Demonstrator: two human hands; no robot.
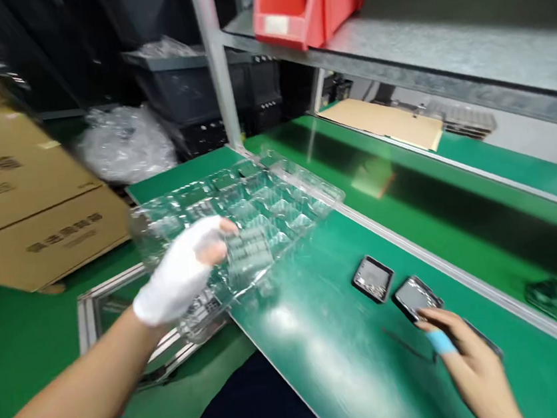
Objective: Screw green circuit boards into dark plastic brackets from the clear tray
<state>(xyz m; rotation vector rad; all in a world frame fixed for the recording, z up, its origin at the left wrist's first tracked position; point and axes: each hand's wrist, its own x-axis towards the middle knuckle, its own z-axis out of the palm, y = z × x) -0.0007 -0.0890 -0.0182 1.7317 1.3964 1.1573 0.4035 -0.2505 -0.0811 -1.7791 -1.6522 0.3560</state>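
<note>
My left hand (184,266), in a white glove with bare fingertips, pinches a flat grey-green rectangular piece (250,258); motion blur hides its detail. The piece is at the near side of a clear plastic blister tray (278,202) with several pockets, which overhangs the green table. My right hand (468,352), a blue band around one finger, has its fingertips together at the near edge of a small black tray (416,295). Whatever they pinch, if anything, is too blurred to see. Another small black tray (373,278) beside it contains small shiny parts.
Cardboard boxes (30,197) stand at left, near bagged clear plastic (125,142) and black crates (194,84). A metal shelf (442,56) with a red bin (305,4) crosses above the green table (318,338). A metal rail (467,275) runs along the table.
</note>
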